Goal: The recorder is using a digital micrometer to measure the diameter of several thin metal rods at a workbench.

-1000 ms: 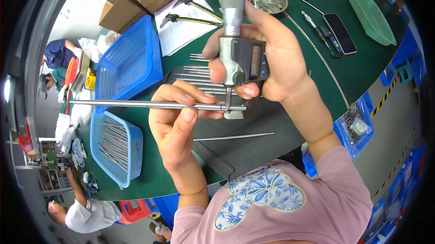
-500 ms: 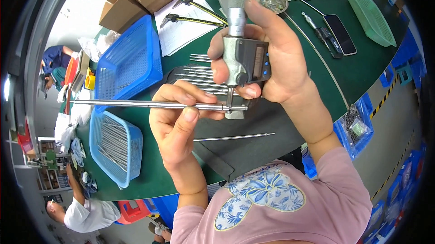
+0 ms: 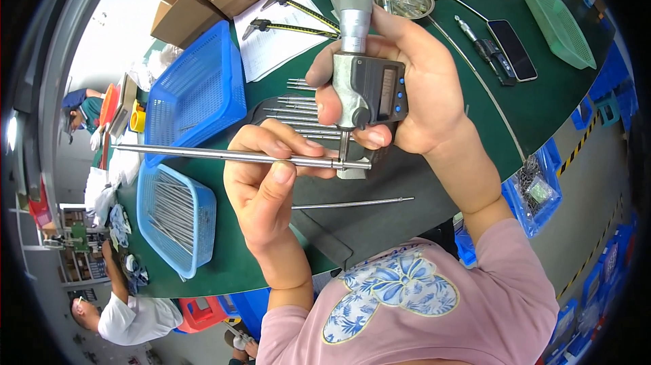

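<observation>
My left hand [image 3: 261, 185] pinches a long thin metal rod [image 3: 196, 153] between thumb and fingers, its length pointing left and its stepped end toward the right. My right hand [image 3: 427, 77] is wrapped round a digital micrometer [image 3: 352, 84] with a grey frame, a dark display housing and a silver barrel pointing up. The rod's right end lies in the micrometer's jaws, by the spindle; whether both jaws touch it I cannot tell. Behind my hands several similar rods [image 3: 298, 115] lie in a row on a dark mat [image 3: 380, 222]. A single rod [image 3: 359, 203] rests nearer to me.
A light-blue basket [image 3: 207, 229] of rods and a darker blue basket [image 3: 234, 87] stand at left. Two calipers [image 3: 298, 28] lie on papers at the back. A phone [image 3: 512, 50], another micrometer [image 3: 485, 50] and a green basket [image 3: 559, 26] are at right. Other people are at far left.
The rod's left end has dipped slightly and its right end sits a little lower against the micrometer. Both hands keep their hold; the whole view has shifted slightly.
</observation>
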{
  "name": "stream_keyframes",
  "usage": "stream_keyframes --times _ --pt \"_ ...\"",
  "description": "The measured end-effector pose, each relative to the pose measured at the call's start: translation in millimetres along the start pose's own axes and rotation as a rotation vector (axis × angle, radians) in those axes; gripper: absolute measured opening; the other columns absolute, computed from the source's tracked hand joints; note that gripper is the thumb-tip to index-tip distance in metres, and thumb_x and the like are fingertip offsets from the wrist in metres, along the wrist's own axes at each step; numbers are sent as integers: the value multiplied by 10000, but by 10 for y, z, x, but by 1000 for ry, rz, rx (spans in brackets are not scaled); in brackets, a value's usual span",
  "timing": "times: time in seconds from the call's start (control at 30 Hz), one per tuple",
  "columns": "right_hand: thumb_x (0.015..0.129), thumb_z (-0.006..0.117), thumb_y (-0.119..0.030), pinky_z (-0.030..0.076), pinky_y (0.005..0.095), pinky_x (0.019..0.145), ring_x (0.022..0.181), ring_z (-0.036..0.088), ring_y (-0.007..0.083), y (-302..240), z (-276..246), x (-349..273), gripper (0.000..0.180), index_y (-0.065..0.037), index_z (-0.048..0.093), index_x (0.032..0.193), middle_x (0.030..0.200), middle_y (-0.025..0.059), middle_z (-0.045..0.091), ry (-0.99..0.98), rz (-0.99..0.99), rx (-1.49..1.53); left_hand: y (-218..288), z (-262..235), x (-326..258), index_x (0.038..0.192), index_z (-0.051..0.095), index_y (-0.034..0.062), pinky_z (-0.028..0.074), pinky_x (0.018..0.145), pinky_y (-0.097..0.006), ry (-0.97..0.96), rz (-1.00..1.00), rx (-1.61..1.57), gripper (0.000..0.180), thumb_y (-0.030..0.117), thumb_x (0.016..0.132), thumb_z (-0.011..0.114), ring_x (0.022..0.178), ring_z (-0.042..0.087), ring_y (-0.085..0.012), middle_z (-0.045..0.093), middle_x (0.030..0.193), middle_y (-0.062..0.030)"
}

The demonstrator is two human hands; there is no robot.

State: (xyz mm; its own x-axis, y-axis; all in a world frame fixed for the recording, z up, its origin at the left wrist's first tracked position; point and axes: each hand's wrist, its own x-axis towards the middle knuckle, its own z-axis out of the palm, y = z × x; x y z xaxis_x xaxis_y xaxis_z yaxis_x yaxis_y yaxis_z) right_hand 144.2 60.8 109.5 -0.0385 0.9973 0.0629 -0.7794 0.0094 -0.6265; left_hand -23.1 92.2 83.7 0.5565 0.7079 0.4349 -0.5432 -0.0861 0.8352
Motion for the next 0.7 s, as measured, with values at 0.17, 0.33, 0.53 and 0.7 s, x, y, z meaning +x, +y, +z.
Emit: stream_keyframes --times 0.17,0.33,0.53,0.7 --pt "805 355 -472 379 213 276 405 504 166 18 -80 21 557 58 523 832 664 173 569 -86 -4 44 -6 -7 9 836 406 -30 532 596 -342 -12 -5 -15 158 72 772 508 713 579 -293 495 793 -199" --pt "792 445 -432 401 214 281 460 558 176 22 -74 2 467 28 515 821 701 178 571 -151 -24 88 0 9 2 832 405 -26 529 594 -343 -18 0 -14 155 72 771 508 711 578 -295 494 786 -198" --pt "804 314 -536 364 195 275 325 462 141 8 -27 13 652 74 544 817 618 170 568 -66 -16 -42 -17 -16 11 837 401 -15 519 597 -341 -18 4 0 153 75 771 504 716 573 -290 490 788 -188" --pt "840 359 -429 389 202 282 383 509 156 47 -103 19 450 5 478 852 703 189 565 -191 -16 10 3 -19 -14 838 397 -13 517 597 -339 -18 10 -34 148 72 771 499 710 571 -286 488 794 -185"
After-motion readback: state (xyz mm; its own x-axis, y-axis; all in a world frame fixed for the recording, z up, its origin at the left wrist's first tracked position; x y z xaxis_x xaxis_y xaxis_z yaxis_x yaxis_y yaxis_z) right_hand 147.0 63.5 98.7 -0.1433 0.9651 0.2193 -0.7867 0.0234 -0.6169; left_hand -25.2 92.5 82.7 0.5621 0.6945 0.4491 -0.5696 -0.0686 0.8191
